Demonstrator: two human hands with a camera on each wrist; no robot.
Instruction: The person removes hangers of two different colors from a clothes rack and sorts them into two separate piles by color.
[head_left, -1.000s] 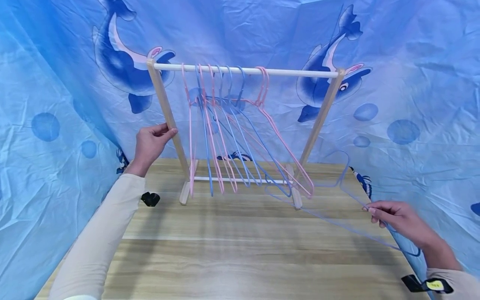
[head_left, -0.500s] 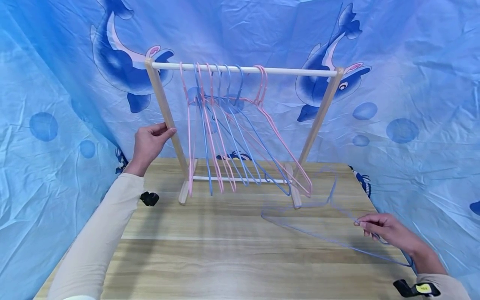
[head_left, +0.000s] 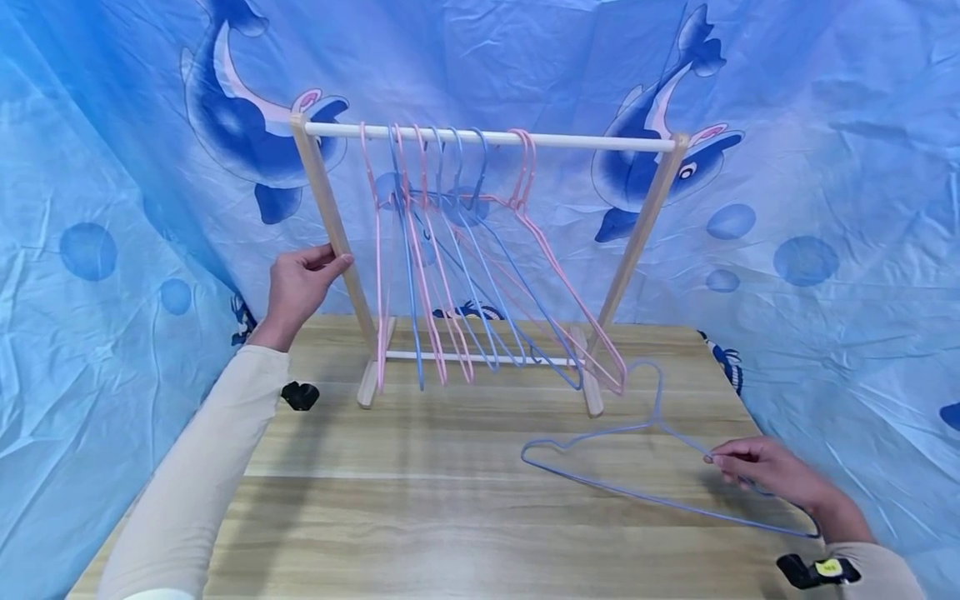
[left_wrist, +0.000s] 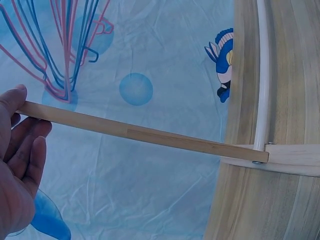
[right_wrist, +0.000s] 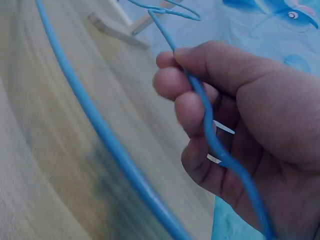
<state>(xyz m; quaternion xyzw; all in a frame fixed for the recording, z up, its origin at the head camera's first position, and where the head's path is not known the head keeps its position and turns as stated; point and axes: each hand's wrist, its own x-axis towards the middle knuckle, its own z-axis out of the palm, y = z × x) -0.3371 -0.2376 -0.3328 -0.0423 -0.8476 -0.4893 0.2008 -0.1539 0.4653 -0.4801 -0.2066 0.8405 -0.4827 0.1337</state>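
Note:
My left hand (head_left: 300, 283) pinches the left wooden post (head_left: 332, 210) of a small clothes rack between thumb and fingers; in the left wrist view the post (left_wrist: 125, 131) runs from the fingertips down to its foot. At the right, my right hand (head_left: 765, 471) pinches one shoulder of a blue wire hanger (head_left: 600, 479), its hook toward the rack. In the right wrist view thumb and curled fingers close round the blue hanger (right_wrist: 107, 135). Several pink hangers (head_left: 558, 271) and blue hangers (head_left: 411, 283) hang from the white top rail (head_left: 585, 142).
The rack's right post (head_left: 643, 229) and right foot (head_left: 591, 392) stand near the held hanger. A white lower bar (head_left: 487, 359) joins the feet. Wood-grain table (head_left: 450, 517) lies beneath. A blue dolphin-print cloth (head_left: 840, 167) surrounds the table at the back and sides.
My right hand has moved left and down with the blue hanger, which now lies flatter, lower in view and in front of the rack's right foot. My left hand keeps its hold on the post.

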